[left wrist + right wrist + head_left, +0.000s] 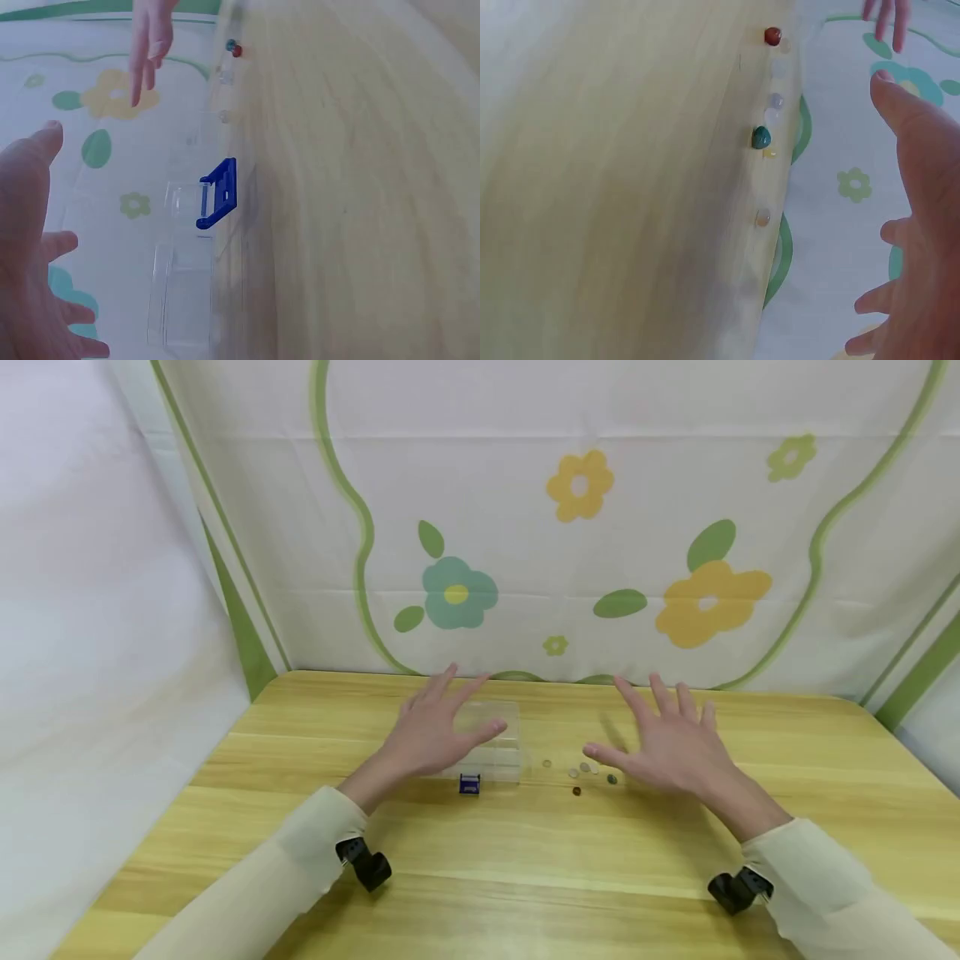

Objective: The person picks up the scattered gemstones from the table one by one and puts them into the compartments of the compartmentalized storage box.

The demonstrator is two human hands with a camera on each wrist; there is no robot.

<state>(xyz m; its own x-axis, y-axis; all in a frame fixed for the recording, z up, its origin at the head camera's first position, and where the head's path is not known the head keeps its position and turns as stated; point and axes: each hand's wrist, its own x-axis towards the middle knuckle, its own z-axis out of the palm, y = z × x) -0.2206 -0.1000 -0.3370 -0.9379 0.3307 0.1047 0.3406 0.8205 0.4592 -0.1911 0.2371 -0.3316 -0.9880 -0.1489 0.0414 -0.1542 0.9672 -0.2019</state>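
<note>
Here we are at the far left with a pale sleeve (247, 877), nearer to us than the clear plastic box (498, 766), and a black wrist camera (367, 864) at its cuff. Next along we meet the left hand (423, 739), released and holding nothing, fingers spread, thumb pointing right; in the head view it covers the box's left part, while the left wrist view shows us a gap between hand and plastic. Now the box itself: see-through, sitting on the wooden tabletop (540, 868), a dark blue latch (469, 785) at its near side, and behind it a white cloth (510, 527) printed with flowers and leaves. Just right of the box we pick up a small pale stone (547, 763); further right of the box come a red-brown stone (577, 791) on the nearer side, a little group of pale stones (584, 767) and a dark green stone (612, 779), and the right wrist view gives us a yellow stone (769, 153) just beside the green one. On we go to the right hand (678, 747), well right of the box, also released with nothing in its grasp, fingers fanned out and thumb towards the box. Furthest right, nearer to us than the box, we have a second wrist camera (738, 891) and another sleeve (832, 893).
</note>
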